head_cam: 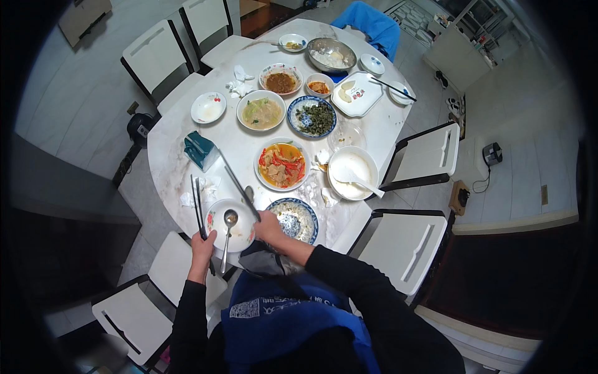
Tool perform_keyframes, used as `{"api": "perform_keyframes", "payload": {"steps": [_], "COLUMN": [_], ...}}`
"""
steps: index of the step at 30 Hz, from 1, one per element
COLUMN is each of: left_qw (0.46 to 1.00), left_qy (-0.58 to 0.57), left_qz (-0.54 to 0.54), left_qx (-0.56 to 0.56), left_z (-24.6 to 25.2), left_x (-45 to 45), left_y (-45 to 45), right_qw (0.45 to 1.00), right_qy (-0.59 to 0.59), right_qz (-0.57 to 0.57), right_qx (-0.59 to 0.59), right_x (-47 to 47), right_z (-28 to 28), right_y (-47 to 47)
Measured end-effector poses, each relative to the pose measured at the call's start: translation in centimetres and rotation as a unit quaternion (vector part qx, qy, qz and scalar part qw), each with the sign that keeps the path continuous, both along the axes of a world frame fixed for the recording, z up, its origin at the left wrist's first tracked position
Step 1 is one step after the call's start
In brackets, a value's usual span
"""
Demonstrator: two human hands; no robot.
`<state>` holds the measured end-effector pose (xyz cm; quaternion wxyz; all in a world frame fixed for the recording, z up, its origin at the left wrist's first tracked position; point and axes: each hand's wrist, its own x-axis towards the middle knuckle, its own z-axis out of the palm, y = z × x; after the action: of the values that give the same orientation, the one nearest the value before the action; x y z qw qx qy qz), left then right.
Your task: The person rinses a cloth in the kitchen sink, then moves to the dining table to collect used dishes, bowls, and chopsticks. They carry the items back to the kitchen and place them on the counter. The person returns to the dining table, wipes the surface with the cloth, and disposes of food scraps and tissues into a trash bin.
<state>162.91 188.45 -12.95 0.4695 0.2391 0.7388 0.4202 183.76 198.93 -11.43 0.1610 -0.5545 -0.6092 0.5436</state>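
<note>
My left hand [202, 248] is closed on dark chopsticks [197, 205] at the left side of a white bowl [240, 245] with a flower pattern. A metal spoon [230, 218] lies in that bowl, its handle over the near rim. My right hand [270, 228] grips another set of dark chopsticks [238, 182] pointing away to the left. Beside it is a blue-rimmed plate [314, 224] with food remnants. Another spoon [249, 191] lies just beyond the white bowl. A plate of meat and red peppers [281, 167] stands farther off.
Around stand a large bowl with a white ladle [352, 161], a soup bowl [260, 111], a plate of dark greens [317, 119], a tray [369, 105] and a steel bowl [331, 53]. A tissue pack [200, 149] and crumpled tissues [239, 84] lie left. Chairs [404, 248] surround the table.
</note>
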Motion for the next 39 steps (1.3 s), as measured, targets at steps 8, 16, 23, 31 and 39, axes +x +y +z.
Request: {"api": "perform_keyframes", "payload": {"steps": [8, 16, 23, 31, 39], "left_qw": [0.976, 0.957, 0.944, 0.963, 0.846], "left_qy": [0.098, 0.116, 0.128, 0.236, 0.529], "left_qz": [-0.186, -0.261, -0.301, -0.041, -0.069], "left_qx": [0.049, 0.053, -0.03, 0.122, -0.005], "left_z": [1.5, -1.7, -0.4, 2.3, 1.3], "left_x": [6.9, 12.0, 12.0, 0.9, -14.8], "left_y": [3.1, 5.1, 6.3, 16.5, 37.1], "right_qw": [0.979, 0.973, 0.981, 0.967, 0.954], "right_qy": [0.107, 0.028, -0.025, -0.178, -0.183], "right_qz": [-0.13, -0.158, -0.164, -0.093, -0.085], "right_qx": [-0.113, -0.164, -0.096, 0.156, 0.219], "right_x": [10.3, 15.7, 15.6, 14.1, 12.7], "right_z": [0.4, -2.0, -2.6, 4.3, 5.0], "right_y": [-0.4, -0.1, 0.2, -0.4, -2.9]}}
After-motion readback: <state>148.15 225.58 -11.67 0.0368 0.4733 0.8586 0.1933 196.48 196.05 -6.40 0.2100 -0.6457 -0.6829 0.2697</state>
